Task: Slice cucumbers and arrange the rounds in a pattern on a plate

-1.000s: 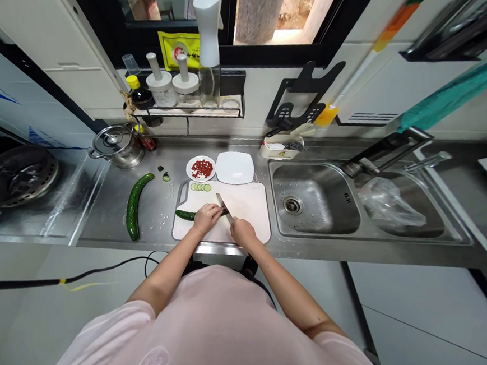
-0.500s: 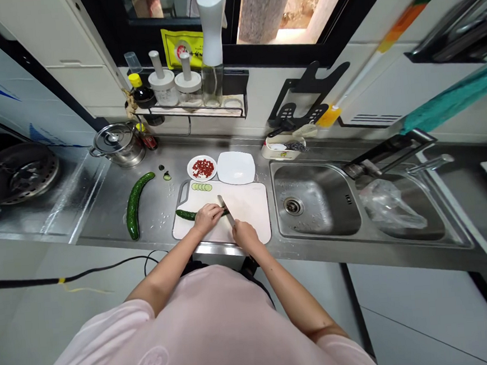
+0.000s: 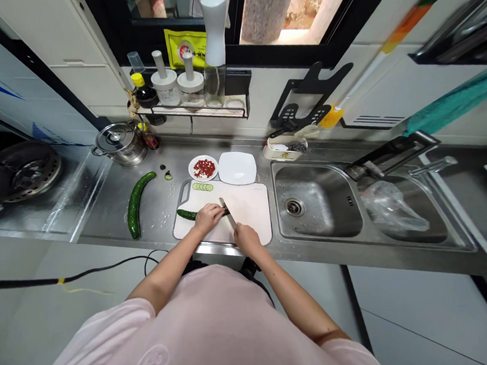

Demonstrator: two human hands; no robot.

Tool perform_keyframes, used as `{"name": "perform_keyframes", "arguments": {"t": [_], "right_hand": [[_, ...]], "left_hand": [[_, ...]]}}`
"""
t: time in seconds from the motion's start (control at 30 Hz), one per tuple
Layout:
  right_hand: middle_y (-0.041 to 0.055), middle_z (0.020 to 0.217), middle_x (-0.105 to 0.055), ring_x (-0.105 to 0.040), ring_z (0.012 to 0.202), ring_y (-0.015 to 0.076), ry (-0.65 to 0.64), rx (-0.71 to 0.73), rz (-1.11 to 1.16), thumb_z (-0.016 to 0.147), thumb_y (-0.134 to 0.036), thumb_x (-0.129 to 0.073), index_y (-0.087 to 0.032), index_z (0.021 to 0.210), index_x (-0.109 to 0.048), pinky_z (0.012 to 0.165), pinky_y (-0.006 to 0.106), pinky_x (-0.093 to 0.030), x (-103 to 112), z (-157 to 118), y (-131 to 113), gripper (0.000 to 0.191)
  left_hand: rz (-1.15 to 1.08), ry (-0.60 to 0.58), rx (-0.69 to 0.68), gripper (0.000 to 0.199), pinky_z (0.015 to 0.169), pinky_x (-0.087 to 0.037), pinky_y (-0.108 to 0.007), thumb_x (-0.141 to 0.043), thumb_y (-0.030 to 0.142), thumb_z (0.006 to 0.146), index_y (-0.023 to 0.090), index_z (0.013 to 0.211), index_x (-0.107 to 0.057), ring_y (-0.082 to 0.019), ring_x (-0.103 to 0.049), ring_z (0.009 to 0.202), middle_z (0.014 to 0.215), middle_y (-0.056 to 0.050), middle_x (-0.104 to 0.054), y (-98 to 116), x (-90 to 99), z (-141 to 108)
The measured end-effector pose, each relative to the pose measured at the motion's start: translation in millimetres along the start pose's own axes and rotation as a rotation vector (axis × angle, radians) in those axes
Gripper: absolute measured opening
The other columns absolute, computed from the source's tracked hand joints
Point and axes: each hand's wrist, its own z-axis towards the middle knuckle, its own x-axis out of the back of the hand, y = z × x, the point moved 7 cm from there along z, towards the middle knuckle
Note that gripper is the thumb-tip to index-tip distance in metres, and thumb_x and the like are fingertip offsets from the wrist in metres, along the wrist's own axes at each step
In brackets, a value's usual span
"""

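The left hand (image 3: 209, 218) clasps the cucumber (image 3: 186, 214) lying on the white cutting board (image 3: 251, 207) — the right hand (image 3: 247, 239) is wrapped round the knife (image 3: 230, 217), its blade near the cucumber's right end. Cucumber slices (image 3: 202, 187) sit by the board's far edge.

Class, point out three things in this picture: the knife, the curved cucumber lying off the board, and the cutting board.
Knife (image 3: 228, 214): head view, on the blade.
Curved cucumber (image 3: 134, 203): head view, mid-body.
Cutting board (image 3: 252, 210): head view, bare white surface.
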Motion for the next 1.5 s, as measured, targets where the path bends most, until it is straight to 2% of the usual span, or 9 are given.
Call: {"name": "perform_keyframes", "arguments": {"t": [0.13, 0.47, 0.83, 1.23, 1.5], "right_hand": [[0.0151, 0.097, -0.067, -0.063, 0.092, 0.0231, -0.009, -0.007, -0.002, 0.091, -0.018, -0.037, -0.013, 0.105, -0.058, 0.072, 0.028, -0.04, -1, -5, 2, 0.026], [0.0145, 0.097, -0.067, -0.064, 0.092, 0.0229, 0.04, -0.001, -0.001, 0.09, -0.017, -0.037, -0.013, 0.103, -0.059, 0.071, 0.028, -0.041, 2, 16, -7, 0.026], [0.0149, 0.098, -0.066, -0.063, 0.093, 0.0227, -0.02, 0.002, -0.007, 0.091, -0.018, -0.037, -0.013, 0.105, -0.057, 0.072, 0.027, -0.04, -3, -6, 2, 0.025], [0.0156, 0.101, -0.066, -0.063, 0.096, 0.0223, 0.005, -0.038, -0.004, 0.092, -0.017, -0.037, -0.013, 0.106, -0.058, 0.076, 0.028, -0.042, 0, 12, -8, 0.025], [0.0146, 0.095, -0.067, -0.064, 0.092, 0.0229, -0.015, -0.011, -0.015, 0.092, -0.018, -0.037, -0.013, 0.104, -0.057, 0.073, 0.028, -0.041, -6, -7, 2, 0.024]], "left_hand": [[-0.007, 0.003, 0.006, 0.022, 0.079, -0.048, -0.029, -0.049, 0.031, 0.091, 0.023, 0.096, -0.069, -0.015, -0.058, 0.088, 0.091, -0.005, -0.066, -1, -0.6, 0], [-0.012, 0.004, 0.011, 0.022, 0.079, -0.048, -0.029, -0.049, 0.031, 0.091, 0.023, 0.096, -0.069, -0.015, -0.058, 0.089, 0.093, -0.004, -0.066, -1, -0.9, 0], [-0.015, -0.004, 0.026, 0.023, 0.08, -0.048, -0.03, -0.049, 0.032, 0.091, 0.023, 0.096, -0.069, -0.016, -0.058, 0.09, 0.092, -0.005, -0.066, -4, -2.8, -1], [-0.012, 0.0, 0.026, 0.022, 0.08, -0.049, -0.03, -0.05, 0.031, 0.09, 0.023, 0.096, -0.069, -0.016, -0.059, 0.09, 0.092, -0.005, -0.067, -2, -1.4, 0], [-0.027, 0.0, 0.032, 0.022, 0.081, -0.048, -0.03, -0.05, 0.032, 0.09, 0.023, 0.096, -0.069, -0.015, -0.059, 0.09, 0.091, -0.005, -0.066, -2, -0.2, 1]]}}
